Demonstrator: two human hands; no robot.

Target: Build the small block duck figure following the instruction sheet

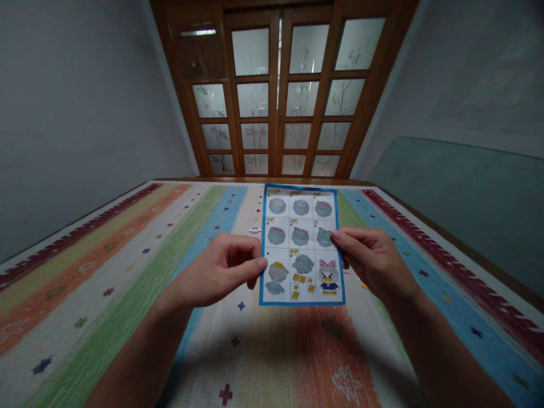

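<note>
An instruction sheet (pixel 301 246) with a blue border is held up above the table, its printed side towards me. Its panels show grey brick-built shapes in steps, and a finished duck-like figure with a pink bow sits at the lower right. My left hand (pixel 225 263) pinches the sheet's left edge between thumb and curled fingers. On the opposite edge, my right hand (pixel 369 255) grips with the thumb in front and the fingers behind. Small white and purple pieces (pixel 254 230) lie on the cloth just left of the sheet. Some yellow and red bits show partly behind my right hand.
A striped, patterned tablecloth (pixel 127 272) covers the table. Wooden doors with glass panes (pixel 276 96) stand beyond the far edge. A pale wall (pixel 76 90) rises on the left, and a greenish rounded panel (pixel 463 198) leans along the right side.
</note>
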